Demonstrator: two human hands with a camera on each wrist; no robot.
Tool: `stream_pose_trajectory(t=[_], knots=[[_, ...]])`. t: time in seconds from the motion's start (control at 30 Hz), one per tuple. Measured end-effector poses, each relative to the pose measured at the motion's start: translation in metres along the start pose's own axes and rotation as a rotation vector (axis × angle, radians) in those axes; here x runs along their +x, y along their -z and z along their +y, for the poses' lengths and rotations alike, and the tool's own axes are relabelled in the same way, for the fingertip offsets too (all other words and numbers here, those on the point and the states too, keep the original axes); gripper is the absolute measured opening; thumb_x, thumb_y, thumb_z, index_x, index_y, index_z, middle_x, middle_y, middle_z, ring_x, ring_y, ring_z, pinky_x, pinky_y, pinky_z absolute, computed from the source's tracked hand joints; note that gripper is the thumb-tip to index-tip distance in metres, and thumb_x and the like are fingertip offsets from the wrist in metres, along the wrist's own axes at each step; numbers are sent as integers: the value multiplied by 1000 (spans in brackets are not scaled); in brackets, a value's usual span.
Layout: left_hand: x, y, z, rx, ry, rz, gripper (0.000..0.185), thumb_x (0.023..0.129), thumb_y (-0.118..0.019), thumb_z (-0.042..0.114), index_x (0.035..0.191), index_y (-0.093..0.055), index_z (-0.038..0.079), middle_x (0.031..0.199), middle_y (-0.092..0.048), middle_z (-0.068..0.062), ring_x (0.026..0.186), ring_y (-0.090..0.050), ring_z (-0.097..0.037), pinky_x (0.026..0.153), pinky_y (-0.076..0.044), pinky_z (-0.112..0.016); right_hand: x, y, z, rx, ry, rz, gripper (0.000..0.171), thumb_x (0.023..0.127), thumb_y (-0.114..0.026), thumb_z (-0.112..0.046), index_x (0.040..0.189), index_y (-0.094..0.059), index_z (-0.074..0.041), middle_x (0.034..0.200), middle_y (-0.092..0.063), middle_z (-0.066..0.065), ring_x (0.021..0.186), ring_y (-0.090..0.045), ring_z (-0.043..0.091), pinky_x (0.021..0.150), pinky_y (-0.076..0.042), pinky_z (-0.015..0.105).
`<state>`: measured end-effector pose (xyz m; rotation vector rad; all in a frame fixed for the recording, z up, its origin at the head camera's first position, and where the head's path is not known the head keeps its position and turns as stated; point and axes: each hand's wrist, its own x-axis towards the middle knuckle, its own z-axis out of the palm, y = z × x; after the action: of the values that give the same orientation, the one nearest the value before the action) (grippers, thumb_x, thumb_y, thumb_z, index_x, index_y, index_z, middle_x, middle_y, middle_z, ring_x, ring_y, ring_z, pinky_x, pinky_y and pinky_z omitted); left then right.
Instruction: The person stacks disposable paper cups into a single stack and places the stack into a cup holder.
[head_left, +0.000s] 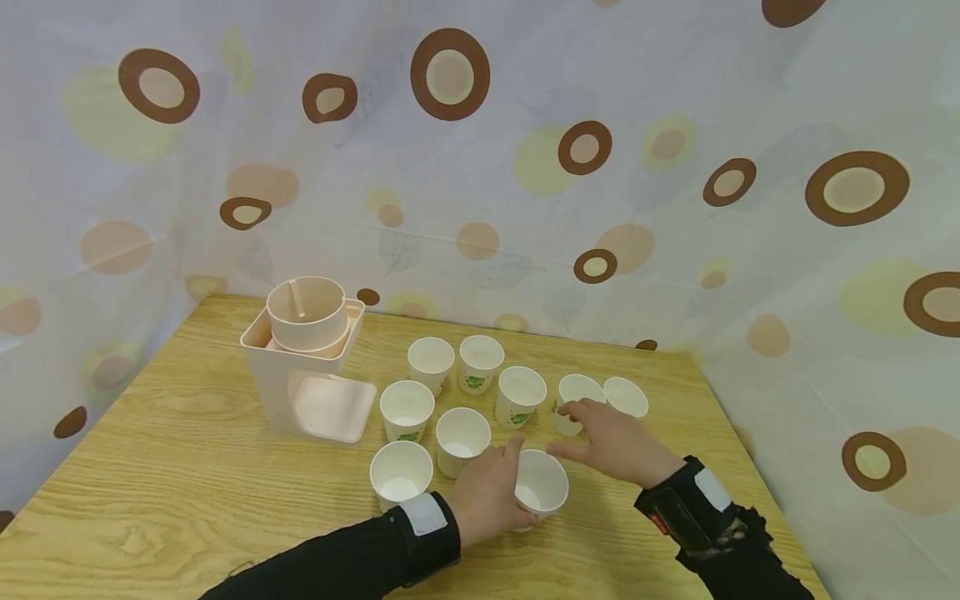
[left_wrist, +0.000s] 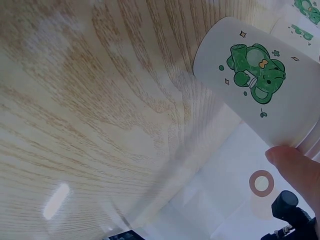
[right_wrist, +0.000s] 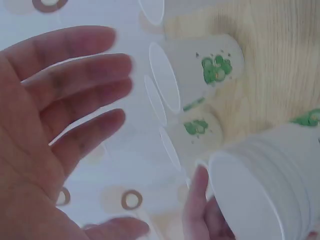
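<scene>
A smooth white paper cup (head_left: 542,487) with a green print is gripped by the left hand (head_left: 487,496). The right hand (head_left: 618,442) is spread flat, fingers apart, beside more cups (head_left: 577,393) on the wood-grain table (head_left: 150,492); a beige plastic dispenser (head_left: 307,358) stands well apart.

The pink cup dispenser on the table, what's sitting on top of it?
A round pink bowl-like insert sits in the top of the cup dispenser, with a thin upright post inside it. What lies beneath the insert is hidden.

No readable text anywhere; the paper cup (left_wrist: 260,80) bears only a green cartoon print.
</scene>
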<state>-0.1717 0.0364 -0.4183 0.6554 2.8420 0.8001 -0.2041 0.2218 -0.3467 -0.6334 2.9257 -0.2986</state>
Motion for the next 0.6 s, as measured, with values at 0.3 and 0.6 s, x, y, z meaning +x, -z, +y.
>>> stream_pose_trajectory(t=[0.3,0.6], knots=[[0,2,-2,4,-41,15,83,64,-83,40,127,-46,0,113,-63,-13,100,-60,-23,80,-51,-32,14,-10,49,0,-158,158,41,90,-54,-19,125,-51,3,128,-47,28,118,-40,51,94,-39,57],[0,1,-3,42,-55,25,78,63,-83,43,121,-50,3,108,-64,-9,96,-60,-19,76,-50,-28,24,-20,91,25,-309,125,64,88,-55,-17,141,-27,5,142,-20,38,125,-20,63,95,-27,70]])
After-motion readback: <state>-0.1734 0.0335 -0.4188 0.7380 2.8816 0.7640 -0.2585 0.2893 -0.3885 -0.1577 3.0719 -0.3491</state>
